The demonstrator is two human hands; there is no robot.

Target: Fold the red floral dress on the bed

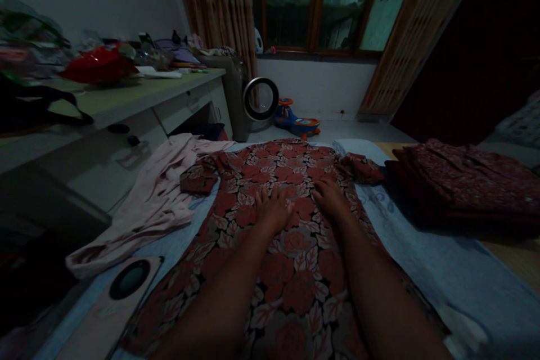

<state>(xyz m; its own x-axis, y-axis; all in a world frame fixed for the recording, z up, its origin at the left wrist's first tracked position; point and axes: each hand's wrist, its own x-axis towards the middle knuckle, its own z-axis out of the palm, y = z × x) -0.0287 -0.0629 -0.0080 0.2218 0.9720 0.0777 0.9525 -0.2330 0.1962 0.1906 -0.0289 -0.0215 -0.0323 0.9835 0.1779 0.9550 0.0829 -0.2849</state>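
A red, grey and black floral dress (295,236) lies spread out flat in front of me, its neck end away from me and its short sleeves out to both sides. My left hand (273,211) rests on its upper middle with the fingers spread. To the right of it, my right hand (331,198) also lies on the dress, its fingers slightly bent and holding nothing I can see. Under the dress is a light blue cloth (426,270). Pale pink clothing (147,197) lies beside the left sleeve.
A stack of folded dark red clothes (472,180) sits at the right. At the lower left lies a pinkish phone-like object (113,304). Beyond are a cluttered desk (189,81), a washing machine with its round door (260,98) open, and a blue-orange ride-on toy (295,119).
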